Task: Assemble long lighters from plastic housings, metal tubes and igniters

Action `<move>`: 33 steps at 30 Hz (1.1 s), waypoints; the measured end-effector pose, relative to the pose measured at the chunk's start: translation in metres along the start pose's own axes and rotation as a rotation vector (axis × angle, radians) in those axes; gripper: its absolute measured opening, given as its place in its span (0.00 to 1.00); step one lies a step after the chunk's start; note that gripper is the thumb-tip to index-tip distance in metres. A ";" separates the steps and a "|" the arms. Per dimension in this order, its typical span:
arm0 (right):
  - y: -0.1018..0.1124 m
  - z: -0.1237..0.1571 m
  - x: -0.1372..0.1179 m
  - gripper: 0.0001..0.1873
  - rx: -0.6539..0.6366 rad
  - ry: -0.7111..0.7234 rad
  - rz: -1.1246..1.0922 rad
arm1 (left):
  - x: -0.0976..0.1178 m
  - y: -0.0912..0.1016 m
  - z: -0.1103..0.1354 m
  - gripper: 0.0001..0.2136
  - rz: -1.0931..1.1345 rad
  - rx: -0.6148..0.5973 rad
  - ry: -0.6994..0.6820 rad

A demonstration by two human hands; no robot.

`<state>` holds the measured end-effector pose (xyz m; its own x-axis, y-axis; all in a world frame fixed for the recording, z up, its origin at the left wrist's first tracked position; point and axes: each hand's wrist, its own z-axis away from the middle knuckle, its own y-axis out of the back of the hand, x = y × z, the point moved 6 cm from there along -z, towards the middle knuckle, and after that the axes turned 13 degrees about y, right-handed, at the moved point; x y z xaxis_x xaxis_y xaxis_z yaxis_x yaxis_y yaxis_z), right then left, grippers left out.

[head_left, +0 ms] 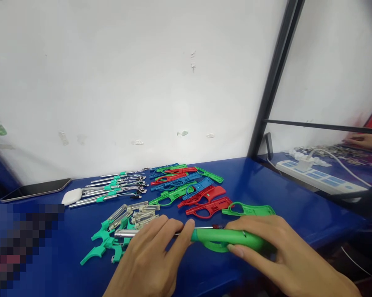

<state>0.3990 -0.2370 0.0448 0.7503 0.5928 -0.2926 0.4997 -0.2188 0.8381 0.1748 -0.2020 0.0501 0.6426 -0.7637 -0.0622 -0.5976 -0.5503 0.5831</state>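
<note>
My right hand (pixel 281 255) is closed round a green plastic handle shell (pixel 226 239) lying on the blue table (pixel 266 185). A thin metal tube (pixel 126 233) sticks out of the shell to the left. My left hand (pixel 155 255) rests on that tube, fingers curled over it and fingertips touching the shell's left end. Another green handle half (pixel 250 210) lies just behind my right hand.
Red, blue and green handle halves (pixel 188 185) are piled mid-table. Metal tubes with green fittings (pixel 114 187) lie to the left, green triggers and clear pieces (pixel 120 227) in front. A phone (pixel 34 189), a white oval object (pixel 72 196). Behind the black frame post (pixel 275 78), a power strip (pixel 316 175) and another person's hand (pixel 363 141).
</note>
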 end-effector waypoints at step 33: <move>-0.069 0.019 0.016 0.41 0.175 -0.180 -1.564 | -0.011 -0.002 -0.006 0.21 0.104 -0.058 0.041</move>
<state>0.3842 -0.2274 -0.0267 -0.4994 0.2158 -0.8391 0.8279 0.4044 -0.3887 0.1719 -0.1910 0.0549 0.5988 -0.8002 0.0338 -0.6338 -0.4477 0.6307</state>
